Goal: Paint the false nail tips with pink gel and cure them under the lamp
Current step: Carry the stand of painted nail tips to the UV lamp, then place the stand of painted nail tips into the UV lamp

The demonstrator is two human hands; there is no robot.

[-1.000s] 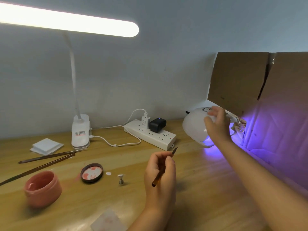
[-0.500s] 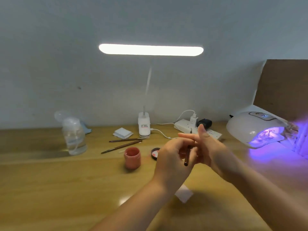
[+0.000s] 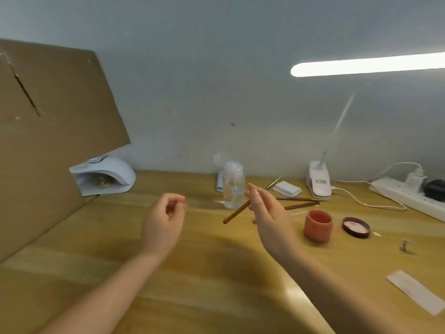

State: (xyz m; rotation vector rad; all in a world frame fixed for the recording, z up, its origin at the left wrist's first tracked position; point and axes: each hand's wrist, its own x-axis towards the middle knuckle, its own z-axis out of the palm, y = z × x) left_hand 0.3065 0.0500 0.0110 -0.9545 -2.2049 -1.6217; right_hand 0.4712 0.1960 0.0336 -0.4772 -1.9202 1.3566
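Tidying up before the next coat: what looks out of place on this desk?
Little is wrong. The pink gel jar stands open, its lid lying inside-up beside it. The right hand holds the brush; the left hand holds nothing. Nothing looks spilled.

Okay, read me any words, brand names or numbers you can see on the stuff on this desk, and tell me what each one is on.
None can be read.
White clip base of the desk lamp: a small printed label with a red mark, too blurred to read.
White domed curing lamp: a lit display on top, too small to read.
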